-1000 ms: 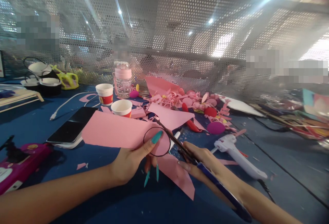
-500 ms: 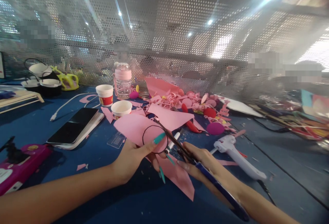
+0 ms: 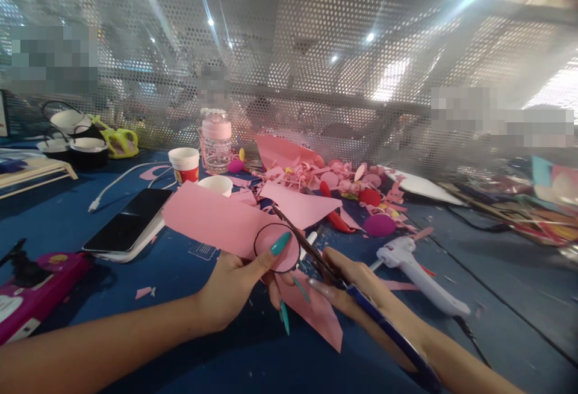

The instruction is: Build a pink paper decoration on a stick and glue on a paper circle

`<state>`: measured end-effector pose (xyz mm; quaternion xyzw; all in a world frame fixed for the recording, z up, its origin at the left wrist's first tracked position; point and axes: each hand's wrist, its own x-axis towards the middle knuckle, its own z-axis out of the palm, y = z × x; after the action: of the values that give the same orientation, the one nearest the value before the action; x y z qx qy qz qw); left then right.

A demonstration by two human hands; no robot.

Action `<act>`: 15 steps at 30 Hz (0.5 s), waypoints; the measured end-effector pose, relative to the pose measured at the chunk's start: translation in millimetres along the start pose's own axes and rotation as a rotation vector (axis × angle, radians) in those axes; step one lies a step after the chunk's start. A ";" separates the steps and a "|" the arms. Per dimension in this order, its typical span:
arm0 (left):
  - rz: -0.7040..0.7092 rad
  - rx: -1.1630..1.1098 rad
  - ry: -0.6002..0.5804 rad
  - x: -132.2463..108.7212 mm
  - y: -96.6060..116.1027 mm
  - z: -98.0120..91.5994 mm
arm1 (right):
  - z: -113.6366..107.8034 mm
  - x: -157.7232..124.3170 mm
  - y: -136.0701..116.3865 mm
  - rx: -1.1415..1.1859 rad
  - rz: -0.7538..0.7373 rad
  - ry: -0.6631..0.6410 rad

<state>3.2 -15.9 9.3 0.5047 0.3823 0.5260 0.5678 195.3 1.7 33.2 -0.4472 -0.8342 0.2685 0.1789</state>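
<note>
Since half a second ago, the flat pink paper sheet (image 3: 212,219) has swung out to the left, and it now hides part of the white paper cup (image 3: 217,184) behind it. I see the left hand (image 3: 235,279) pinching the sheet, with its thumb on the black drawn circle (image 3: 259,238). The right hand (image 3: 356,288) is closed around the blue-handled scissors (image 3: 307,248), and the blades are at the circle's right edge. That side looks cut, I think. The left side is still joined to the sheet. A white glue gun (image 3: 419,276) lies just right of the right hand.
</note>
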 end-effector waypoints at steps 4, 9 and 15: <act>-0.008 -0.012 -0.023 -2.0 -0.6 0.9 | -0.5 0.2 -1.4 0.056 0.016 -0.012; -0.016 -0.001 -0.027 -1.6 -1.5 -0.2 | -1.5 0.7 -1.2 0.043 -0.011 -0.018; -0.005 -0.020 -0.038 0.2 -1.7 -2.4 | -1.2 1.3 -0.2 0.039 -0.031 -0.022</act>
<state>1.2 -15.2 7.2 0.5079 0.3674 0.5189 0.5812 195.2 3.0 34.3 -0.4277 -0.8377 0.2866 0.1824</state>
